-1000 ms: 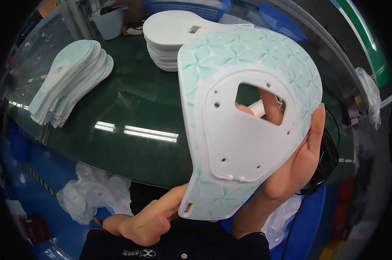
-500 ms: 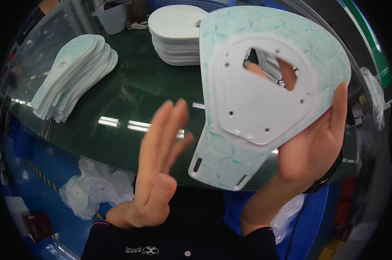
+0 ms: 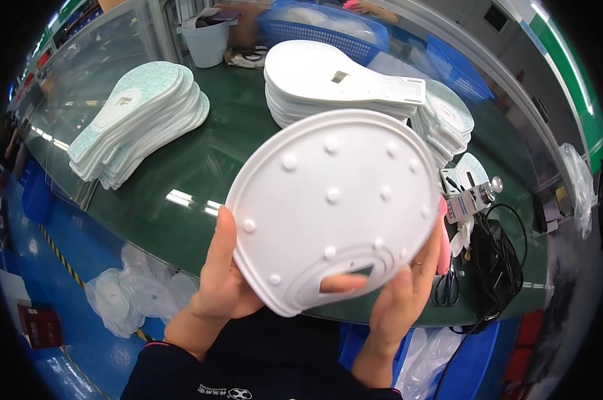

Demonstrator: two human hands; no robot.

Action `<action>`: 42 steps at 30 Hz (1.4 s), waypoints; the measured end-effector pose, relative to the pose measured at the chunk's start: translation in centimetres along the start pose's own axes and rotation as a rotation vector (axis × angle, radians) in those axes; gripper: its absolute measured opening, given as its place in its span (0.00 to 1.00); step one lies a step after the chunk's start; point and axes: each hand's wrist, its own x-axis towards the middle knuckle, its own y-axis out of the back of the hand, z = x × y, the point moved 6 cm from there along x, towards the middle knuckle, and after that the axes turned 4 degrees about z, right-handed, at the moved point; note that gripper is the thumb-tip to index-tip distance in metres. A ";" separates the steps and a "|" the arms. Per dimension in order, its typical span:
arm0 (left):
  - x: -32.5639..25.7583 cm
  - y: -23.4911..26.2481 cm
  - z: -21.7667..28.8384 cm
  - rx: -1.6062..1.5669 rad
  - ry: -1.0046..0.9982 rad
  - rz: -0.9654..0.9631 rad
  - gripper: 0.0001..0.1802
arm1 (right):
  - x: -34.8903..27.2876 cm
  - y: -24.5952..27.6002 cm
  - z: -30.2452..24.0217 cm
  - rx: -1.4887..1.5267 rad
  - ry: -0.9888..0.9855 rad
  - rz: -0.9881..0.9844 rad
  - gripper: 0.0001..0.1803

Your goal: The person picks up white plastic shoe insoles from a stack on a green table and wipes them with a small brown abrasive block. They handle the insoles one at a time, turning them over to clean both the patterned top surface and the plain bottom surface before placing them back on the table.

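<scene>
Fingers [image 3: 341,283] of both hands grip white studded plate [image 3: 335,200].

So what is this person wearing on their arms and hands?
Both hands are bare, with no gloves. The right hand has a thin ring on one finger. The left hand wears nothing. Dark navy sleeves end above the wrists, and the garment has a small white marking at the chest.

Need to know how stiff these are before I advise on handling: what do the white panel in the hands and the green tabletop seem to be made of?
White panel: likely moulded hard plastic, matte, judging by the raised studs and rim, held flat between left hand and right hand. Tabletop: smooth and glossy, mirroring lights; material unclear.
</scene>
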 end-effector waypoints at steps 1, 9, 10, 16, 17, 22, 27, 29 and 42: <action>-0.8 0.3 0.3 -0.037 -0.011 -0.015 0.38 | -1.0 0.4 1.0 0.130 -0.132 -0.115 0.36; -2.2 0.7 0.5 -0.148 -0.075 0.009 0.35 | -5.4 -1.3 2.4 0.511 -0.758 -0.418 0.36; -2.1 0.5 0.5 -0.151 -0.084 0.009 0.34 | -5.6 -1.5 2.3 0.516 -0.775 -0.429 0.36; -2.3 1.3 0.9 0.098 -0.161 0.048 0.35 | -5.6 -1.0 1.0 0.578 -0.752 -0.390 0.36; -2.5 1.6 1.2 0.195 -0.183 0.046 0.34 | -5.4 -1.0 0.7 0.619 -0.735 -0.372 0.36; -0.9 0.9 1.4 0.712 -0.202 0.145 0.44 | -2.3 -1.7 -1.8 1.180 -0.518 -0.249 0.35; -4.0 -2.3 -2.7 0.369 0.272 -0.329 0.48 | 1.8 -2.0 -3.7 1.058 -0.379 -0.163 0.41; -5.0 -3.2 -3.2 0.562 0.330 -0.462 0.47 | 3.1 -2.4 -4.4 0.982 -0.355 -0.187 0.46; -7.1 -3.8 -4.3 0.247 0.308 -0.435 0.50 | 6.1 -2.8 -5.6 1.280 -0.465 -0.298 0.46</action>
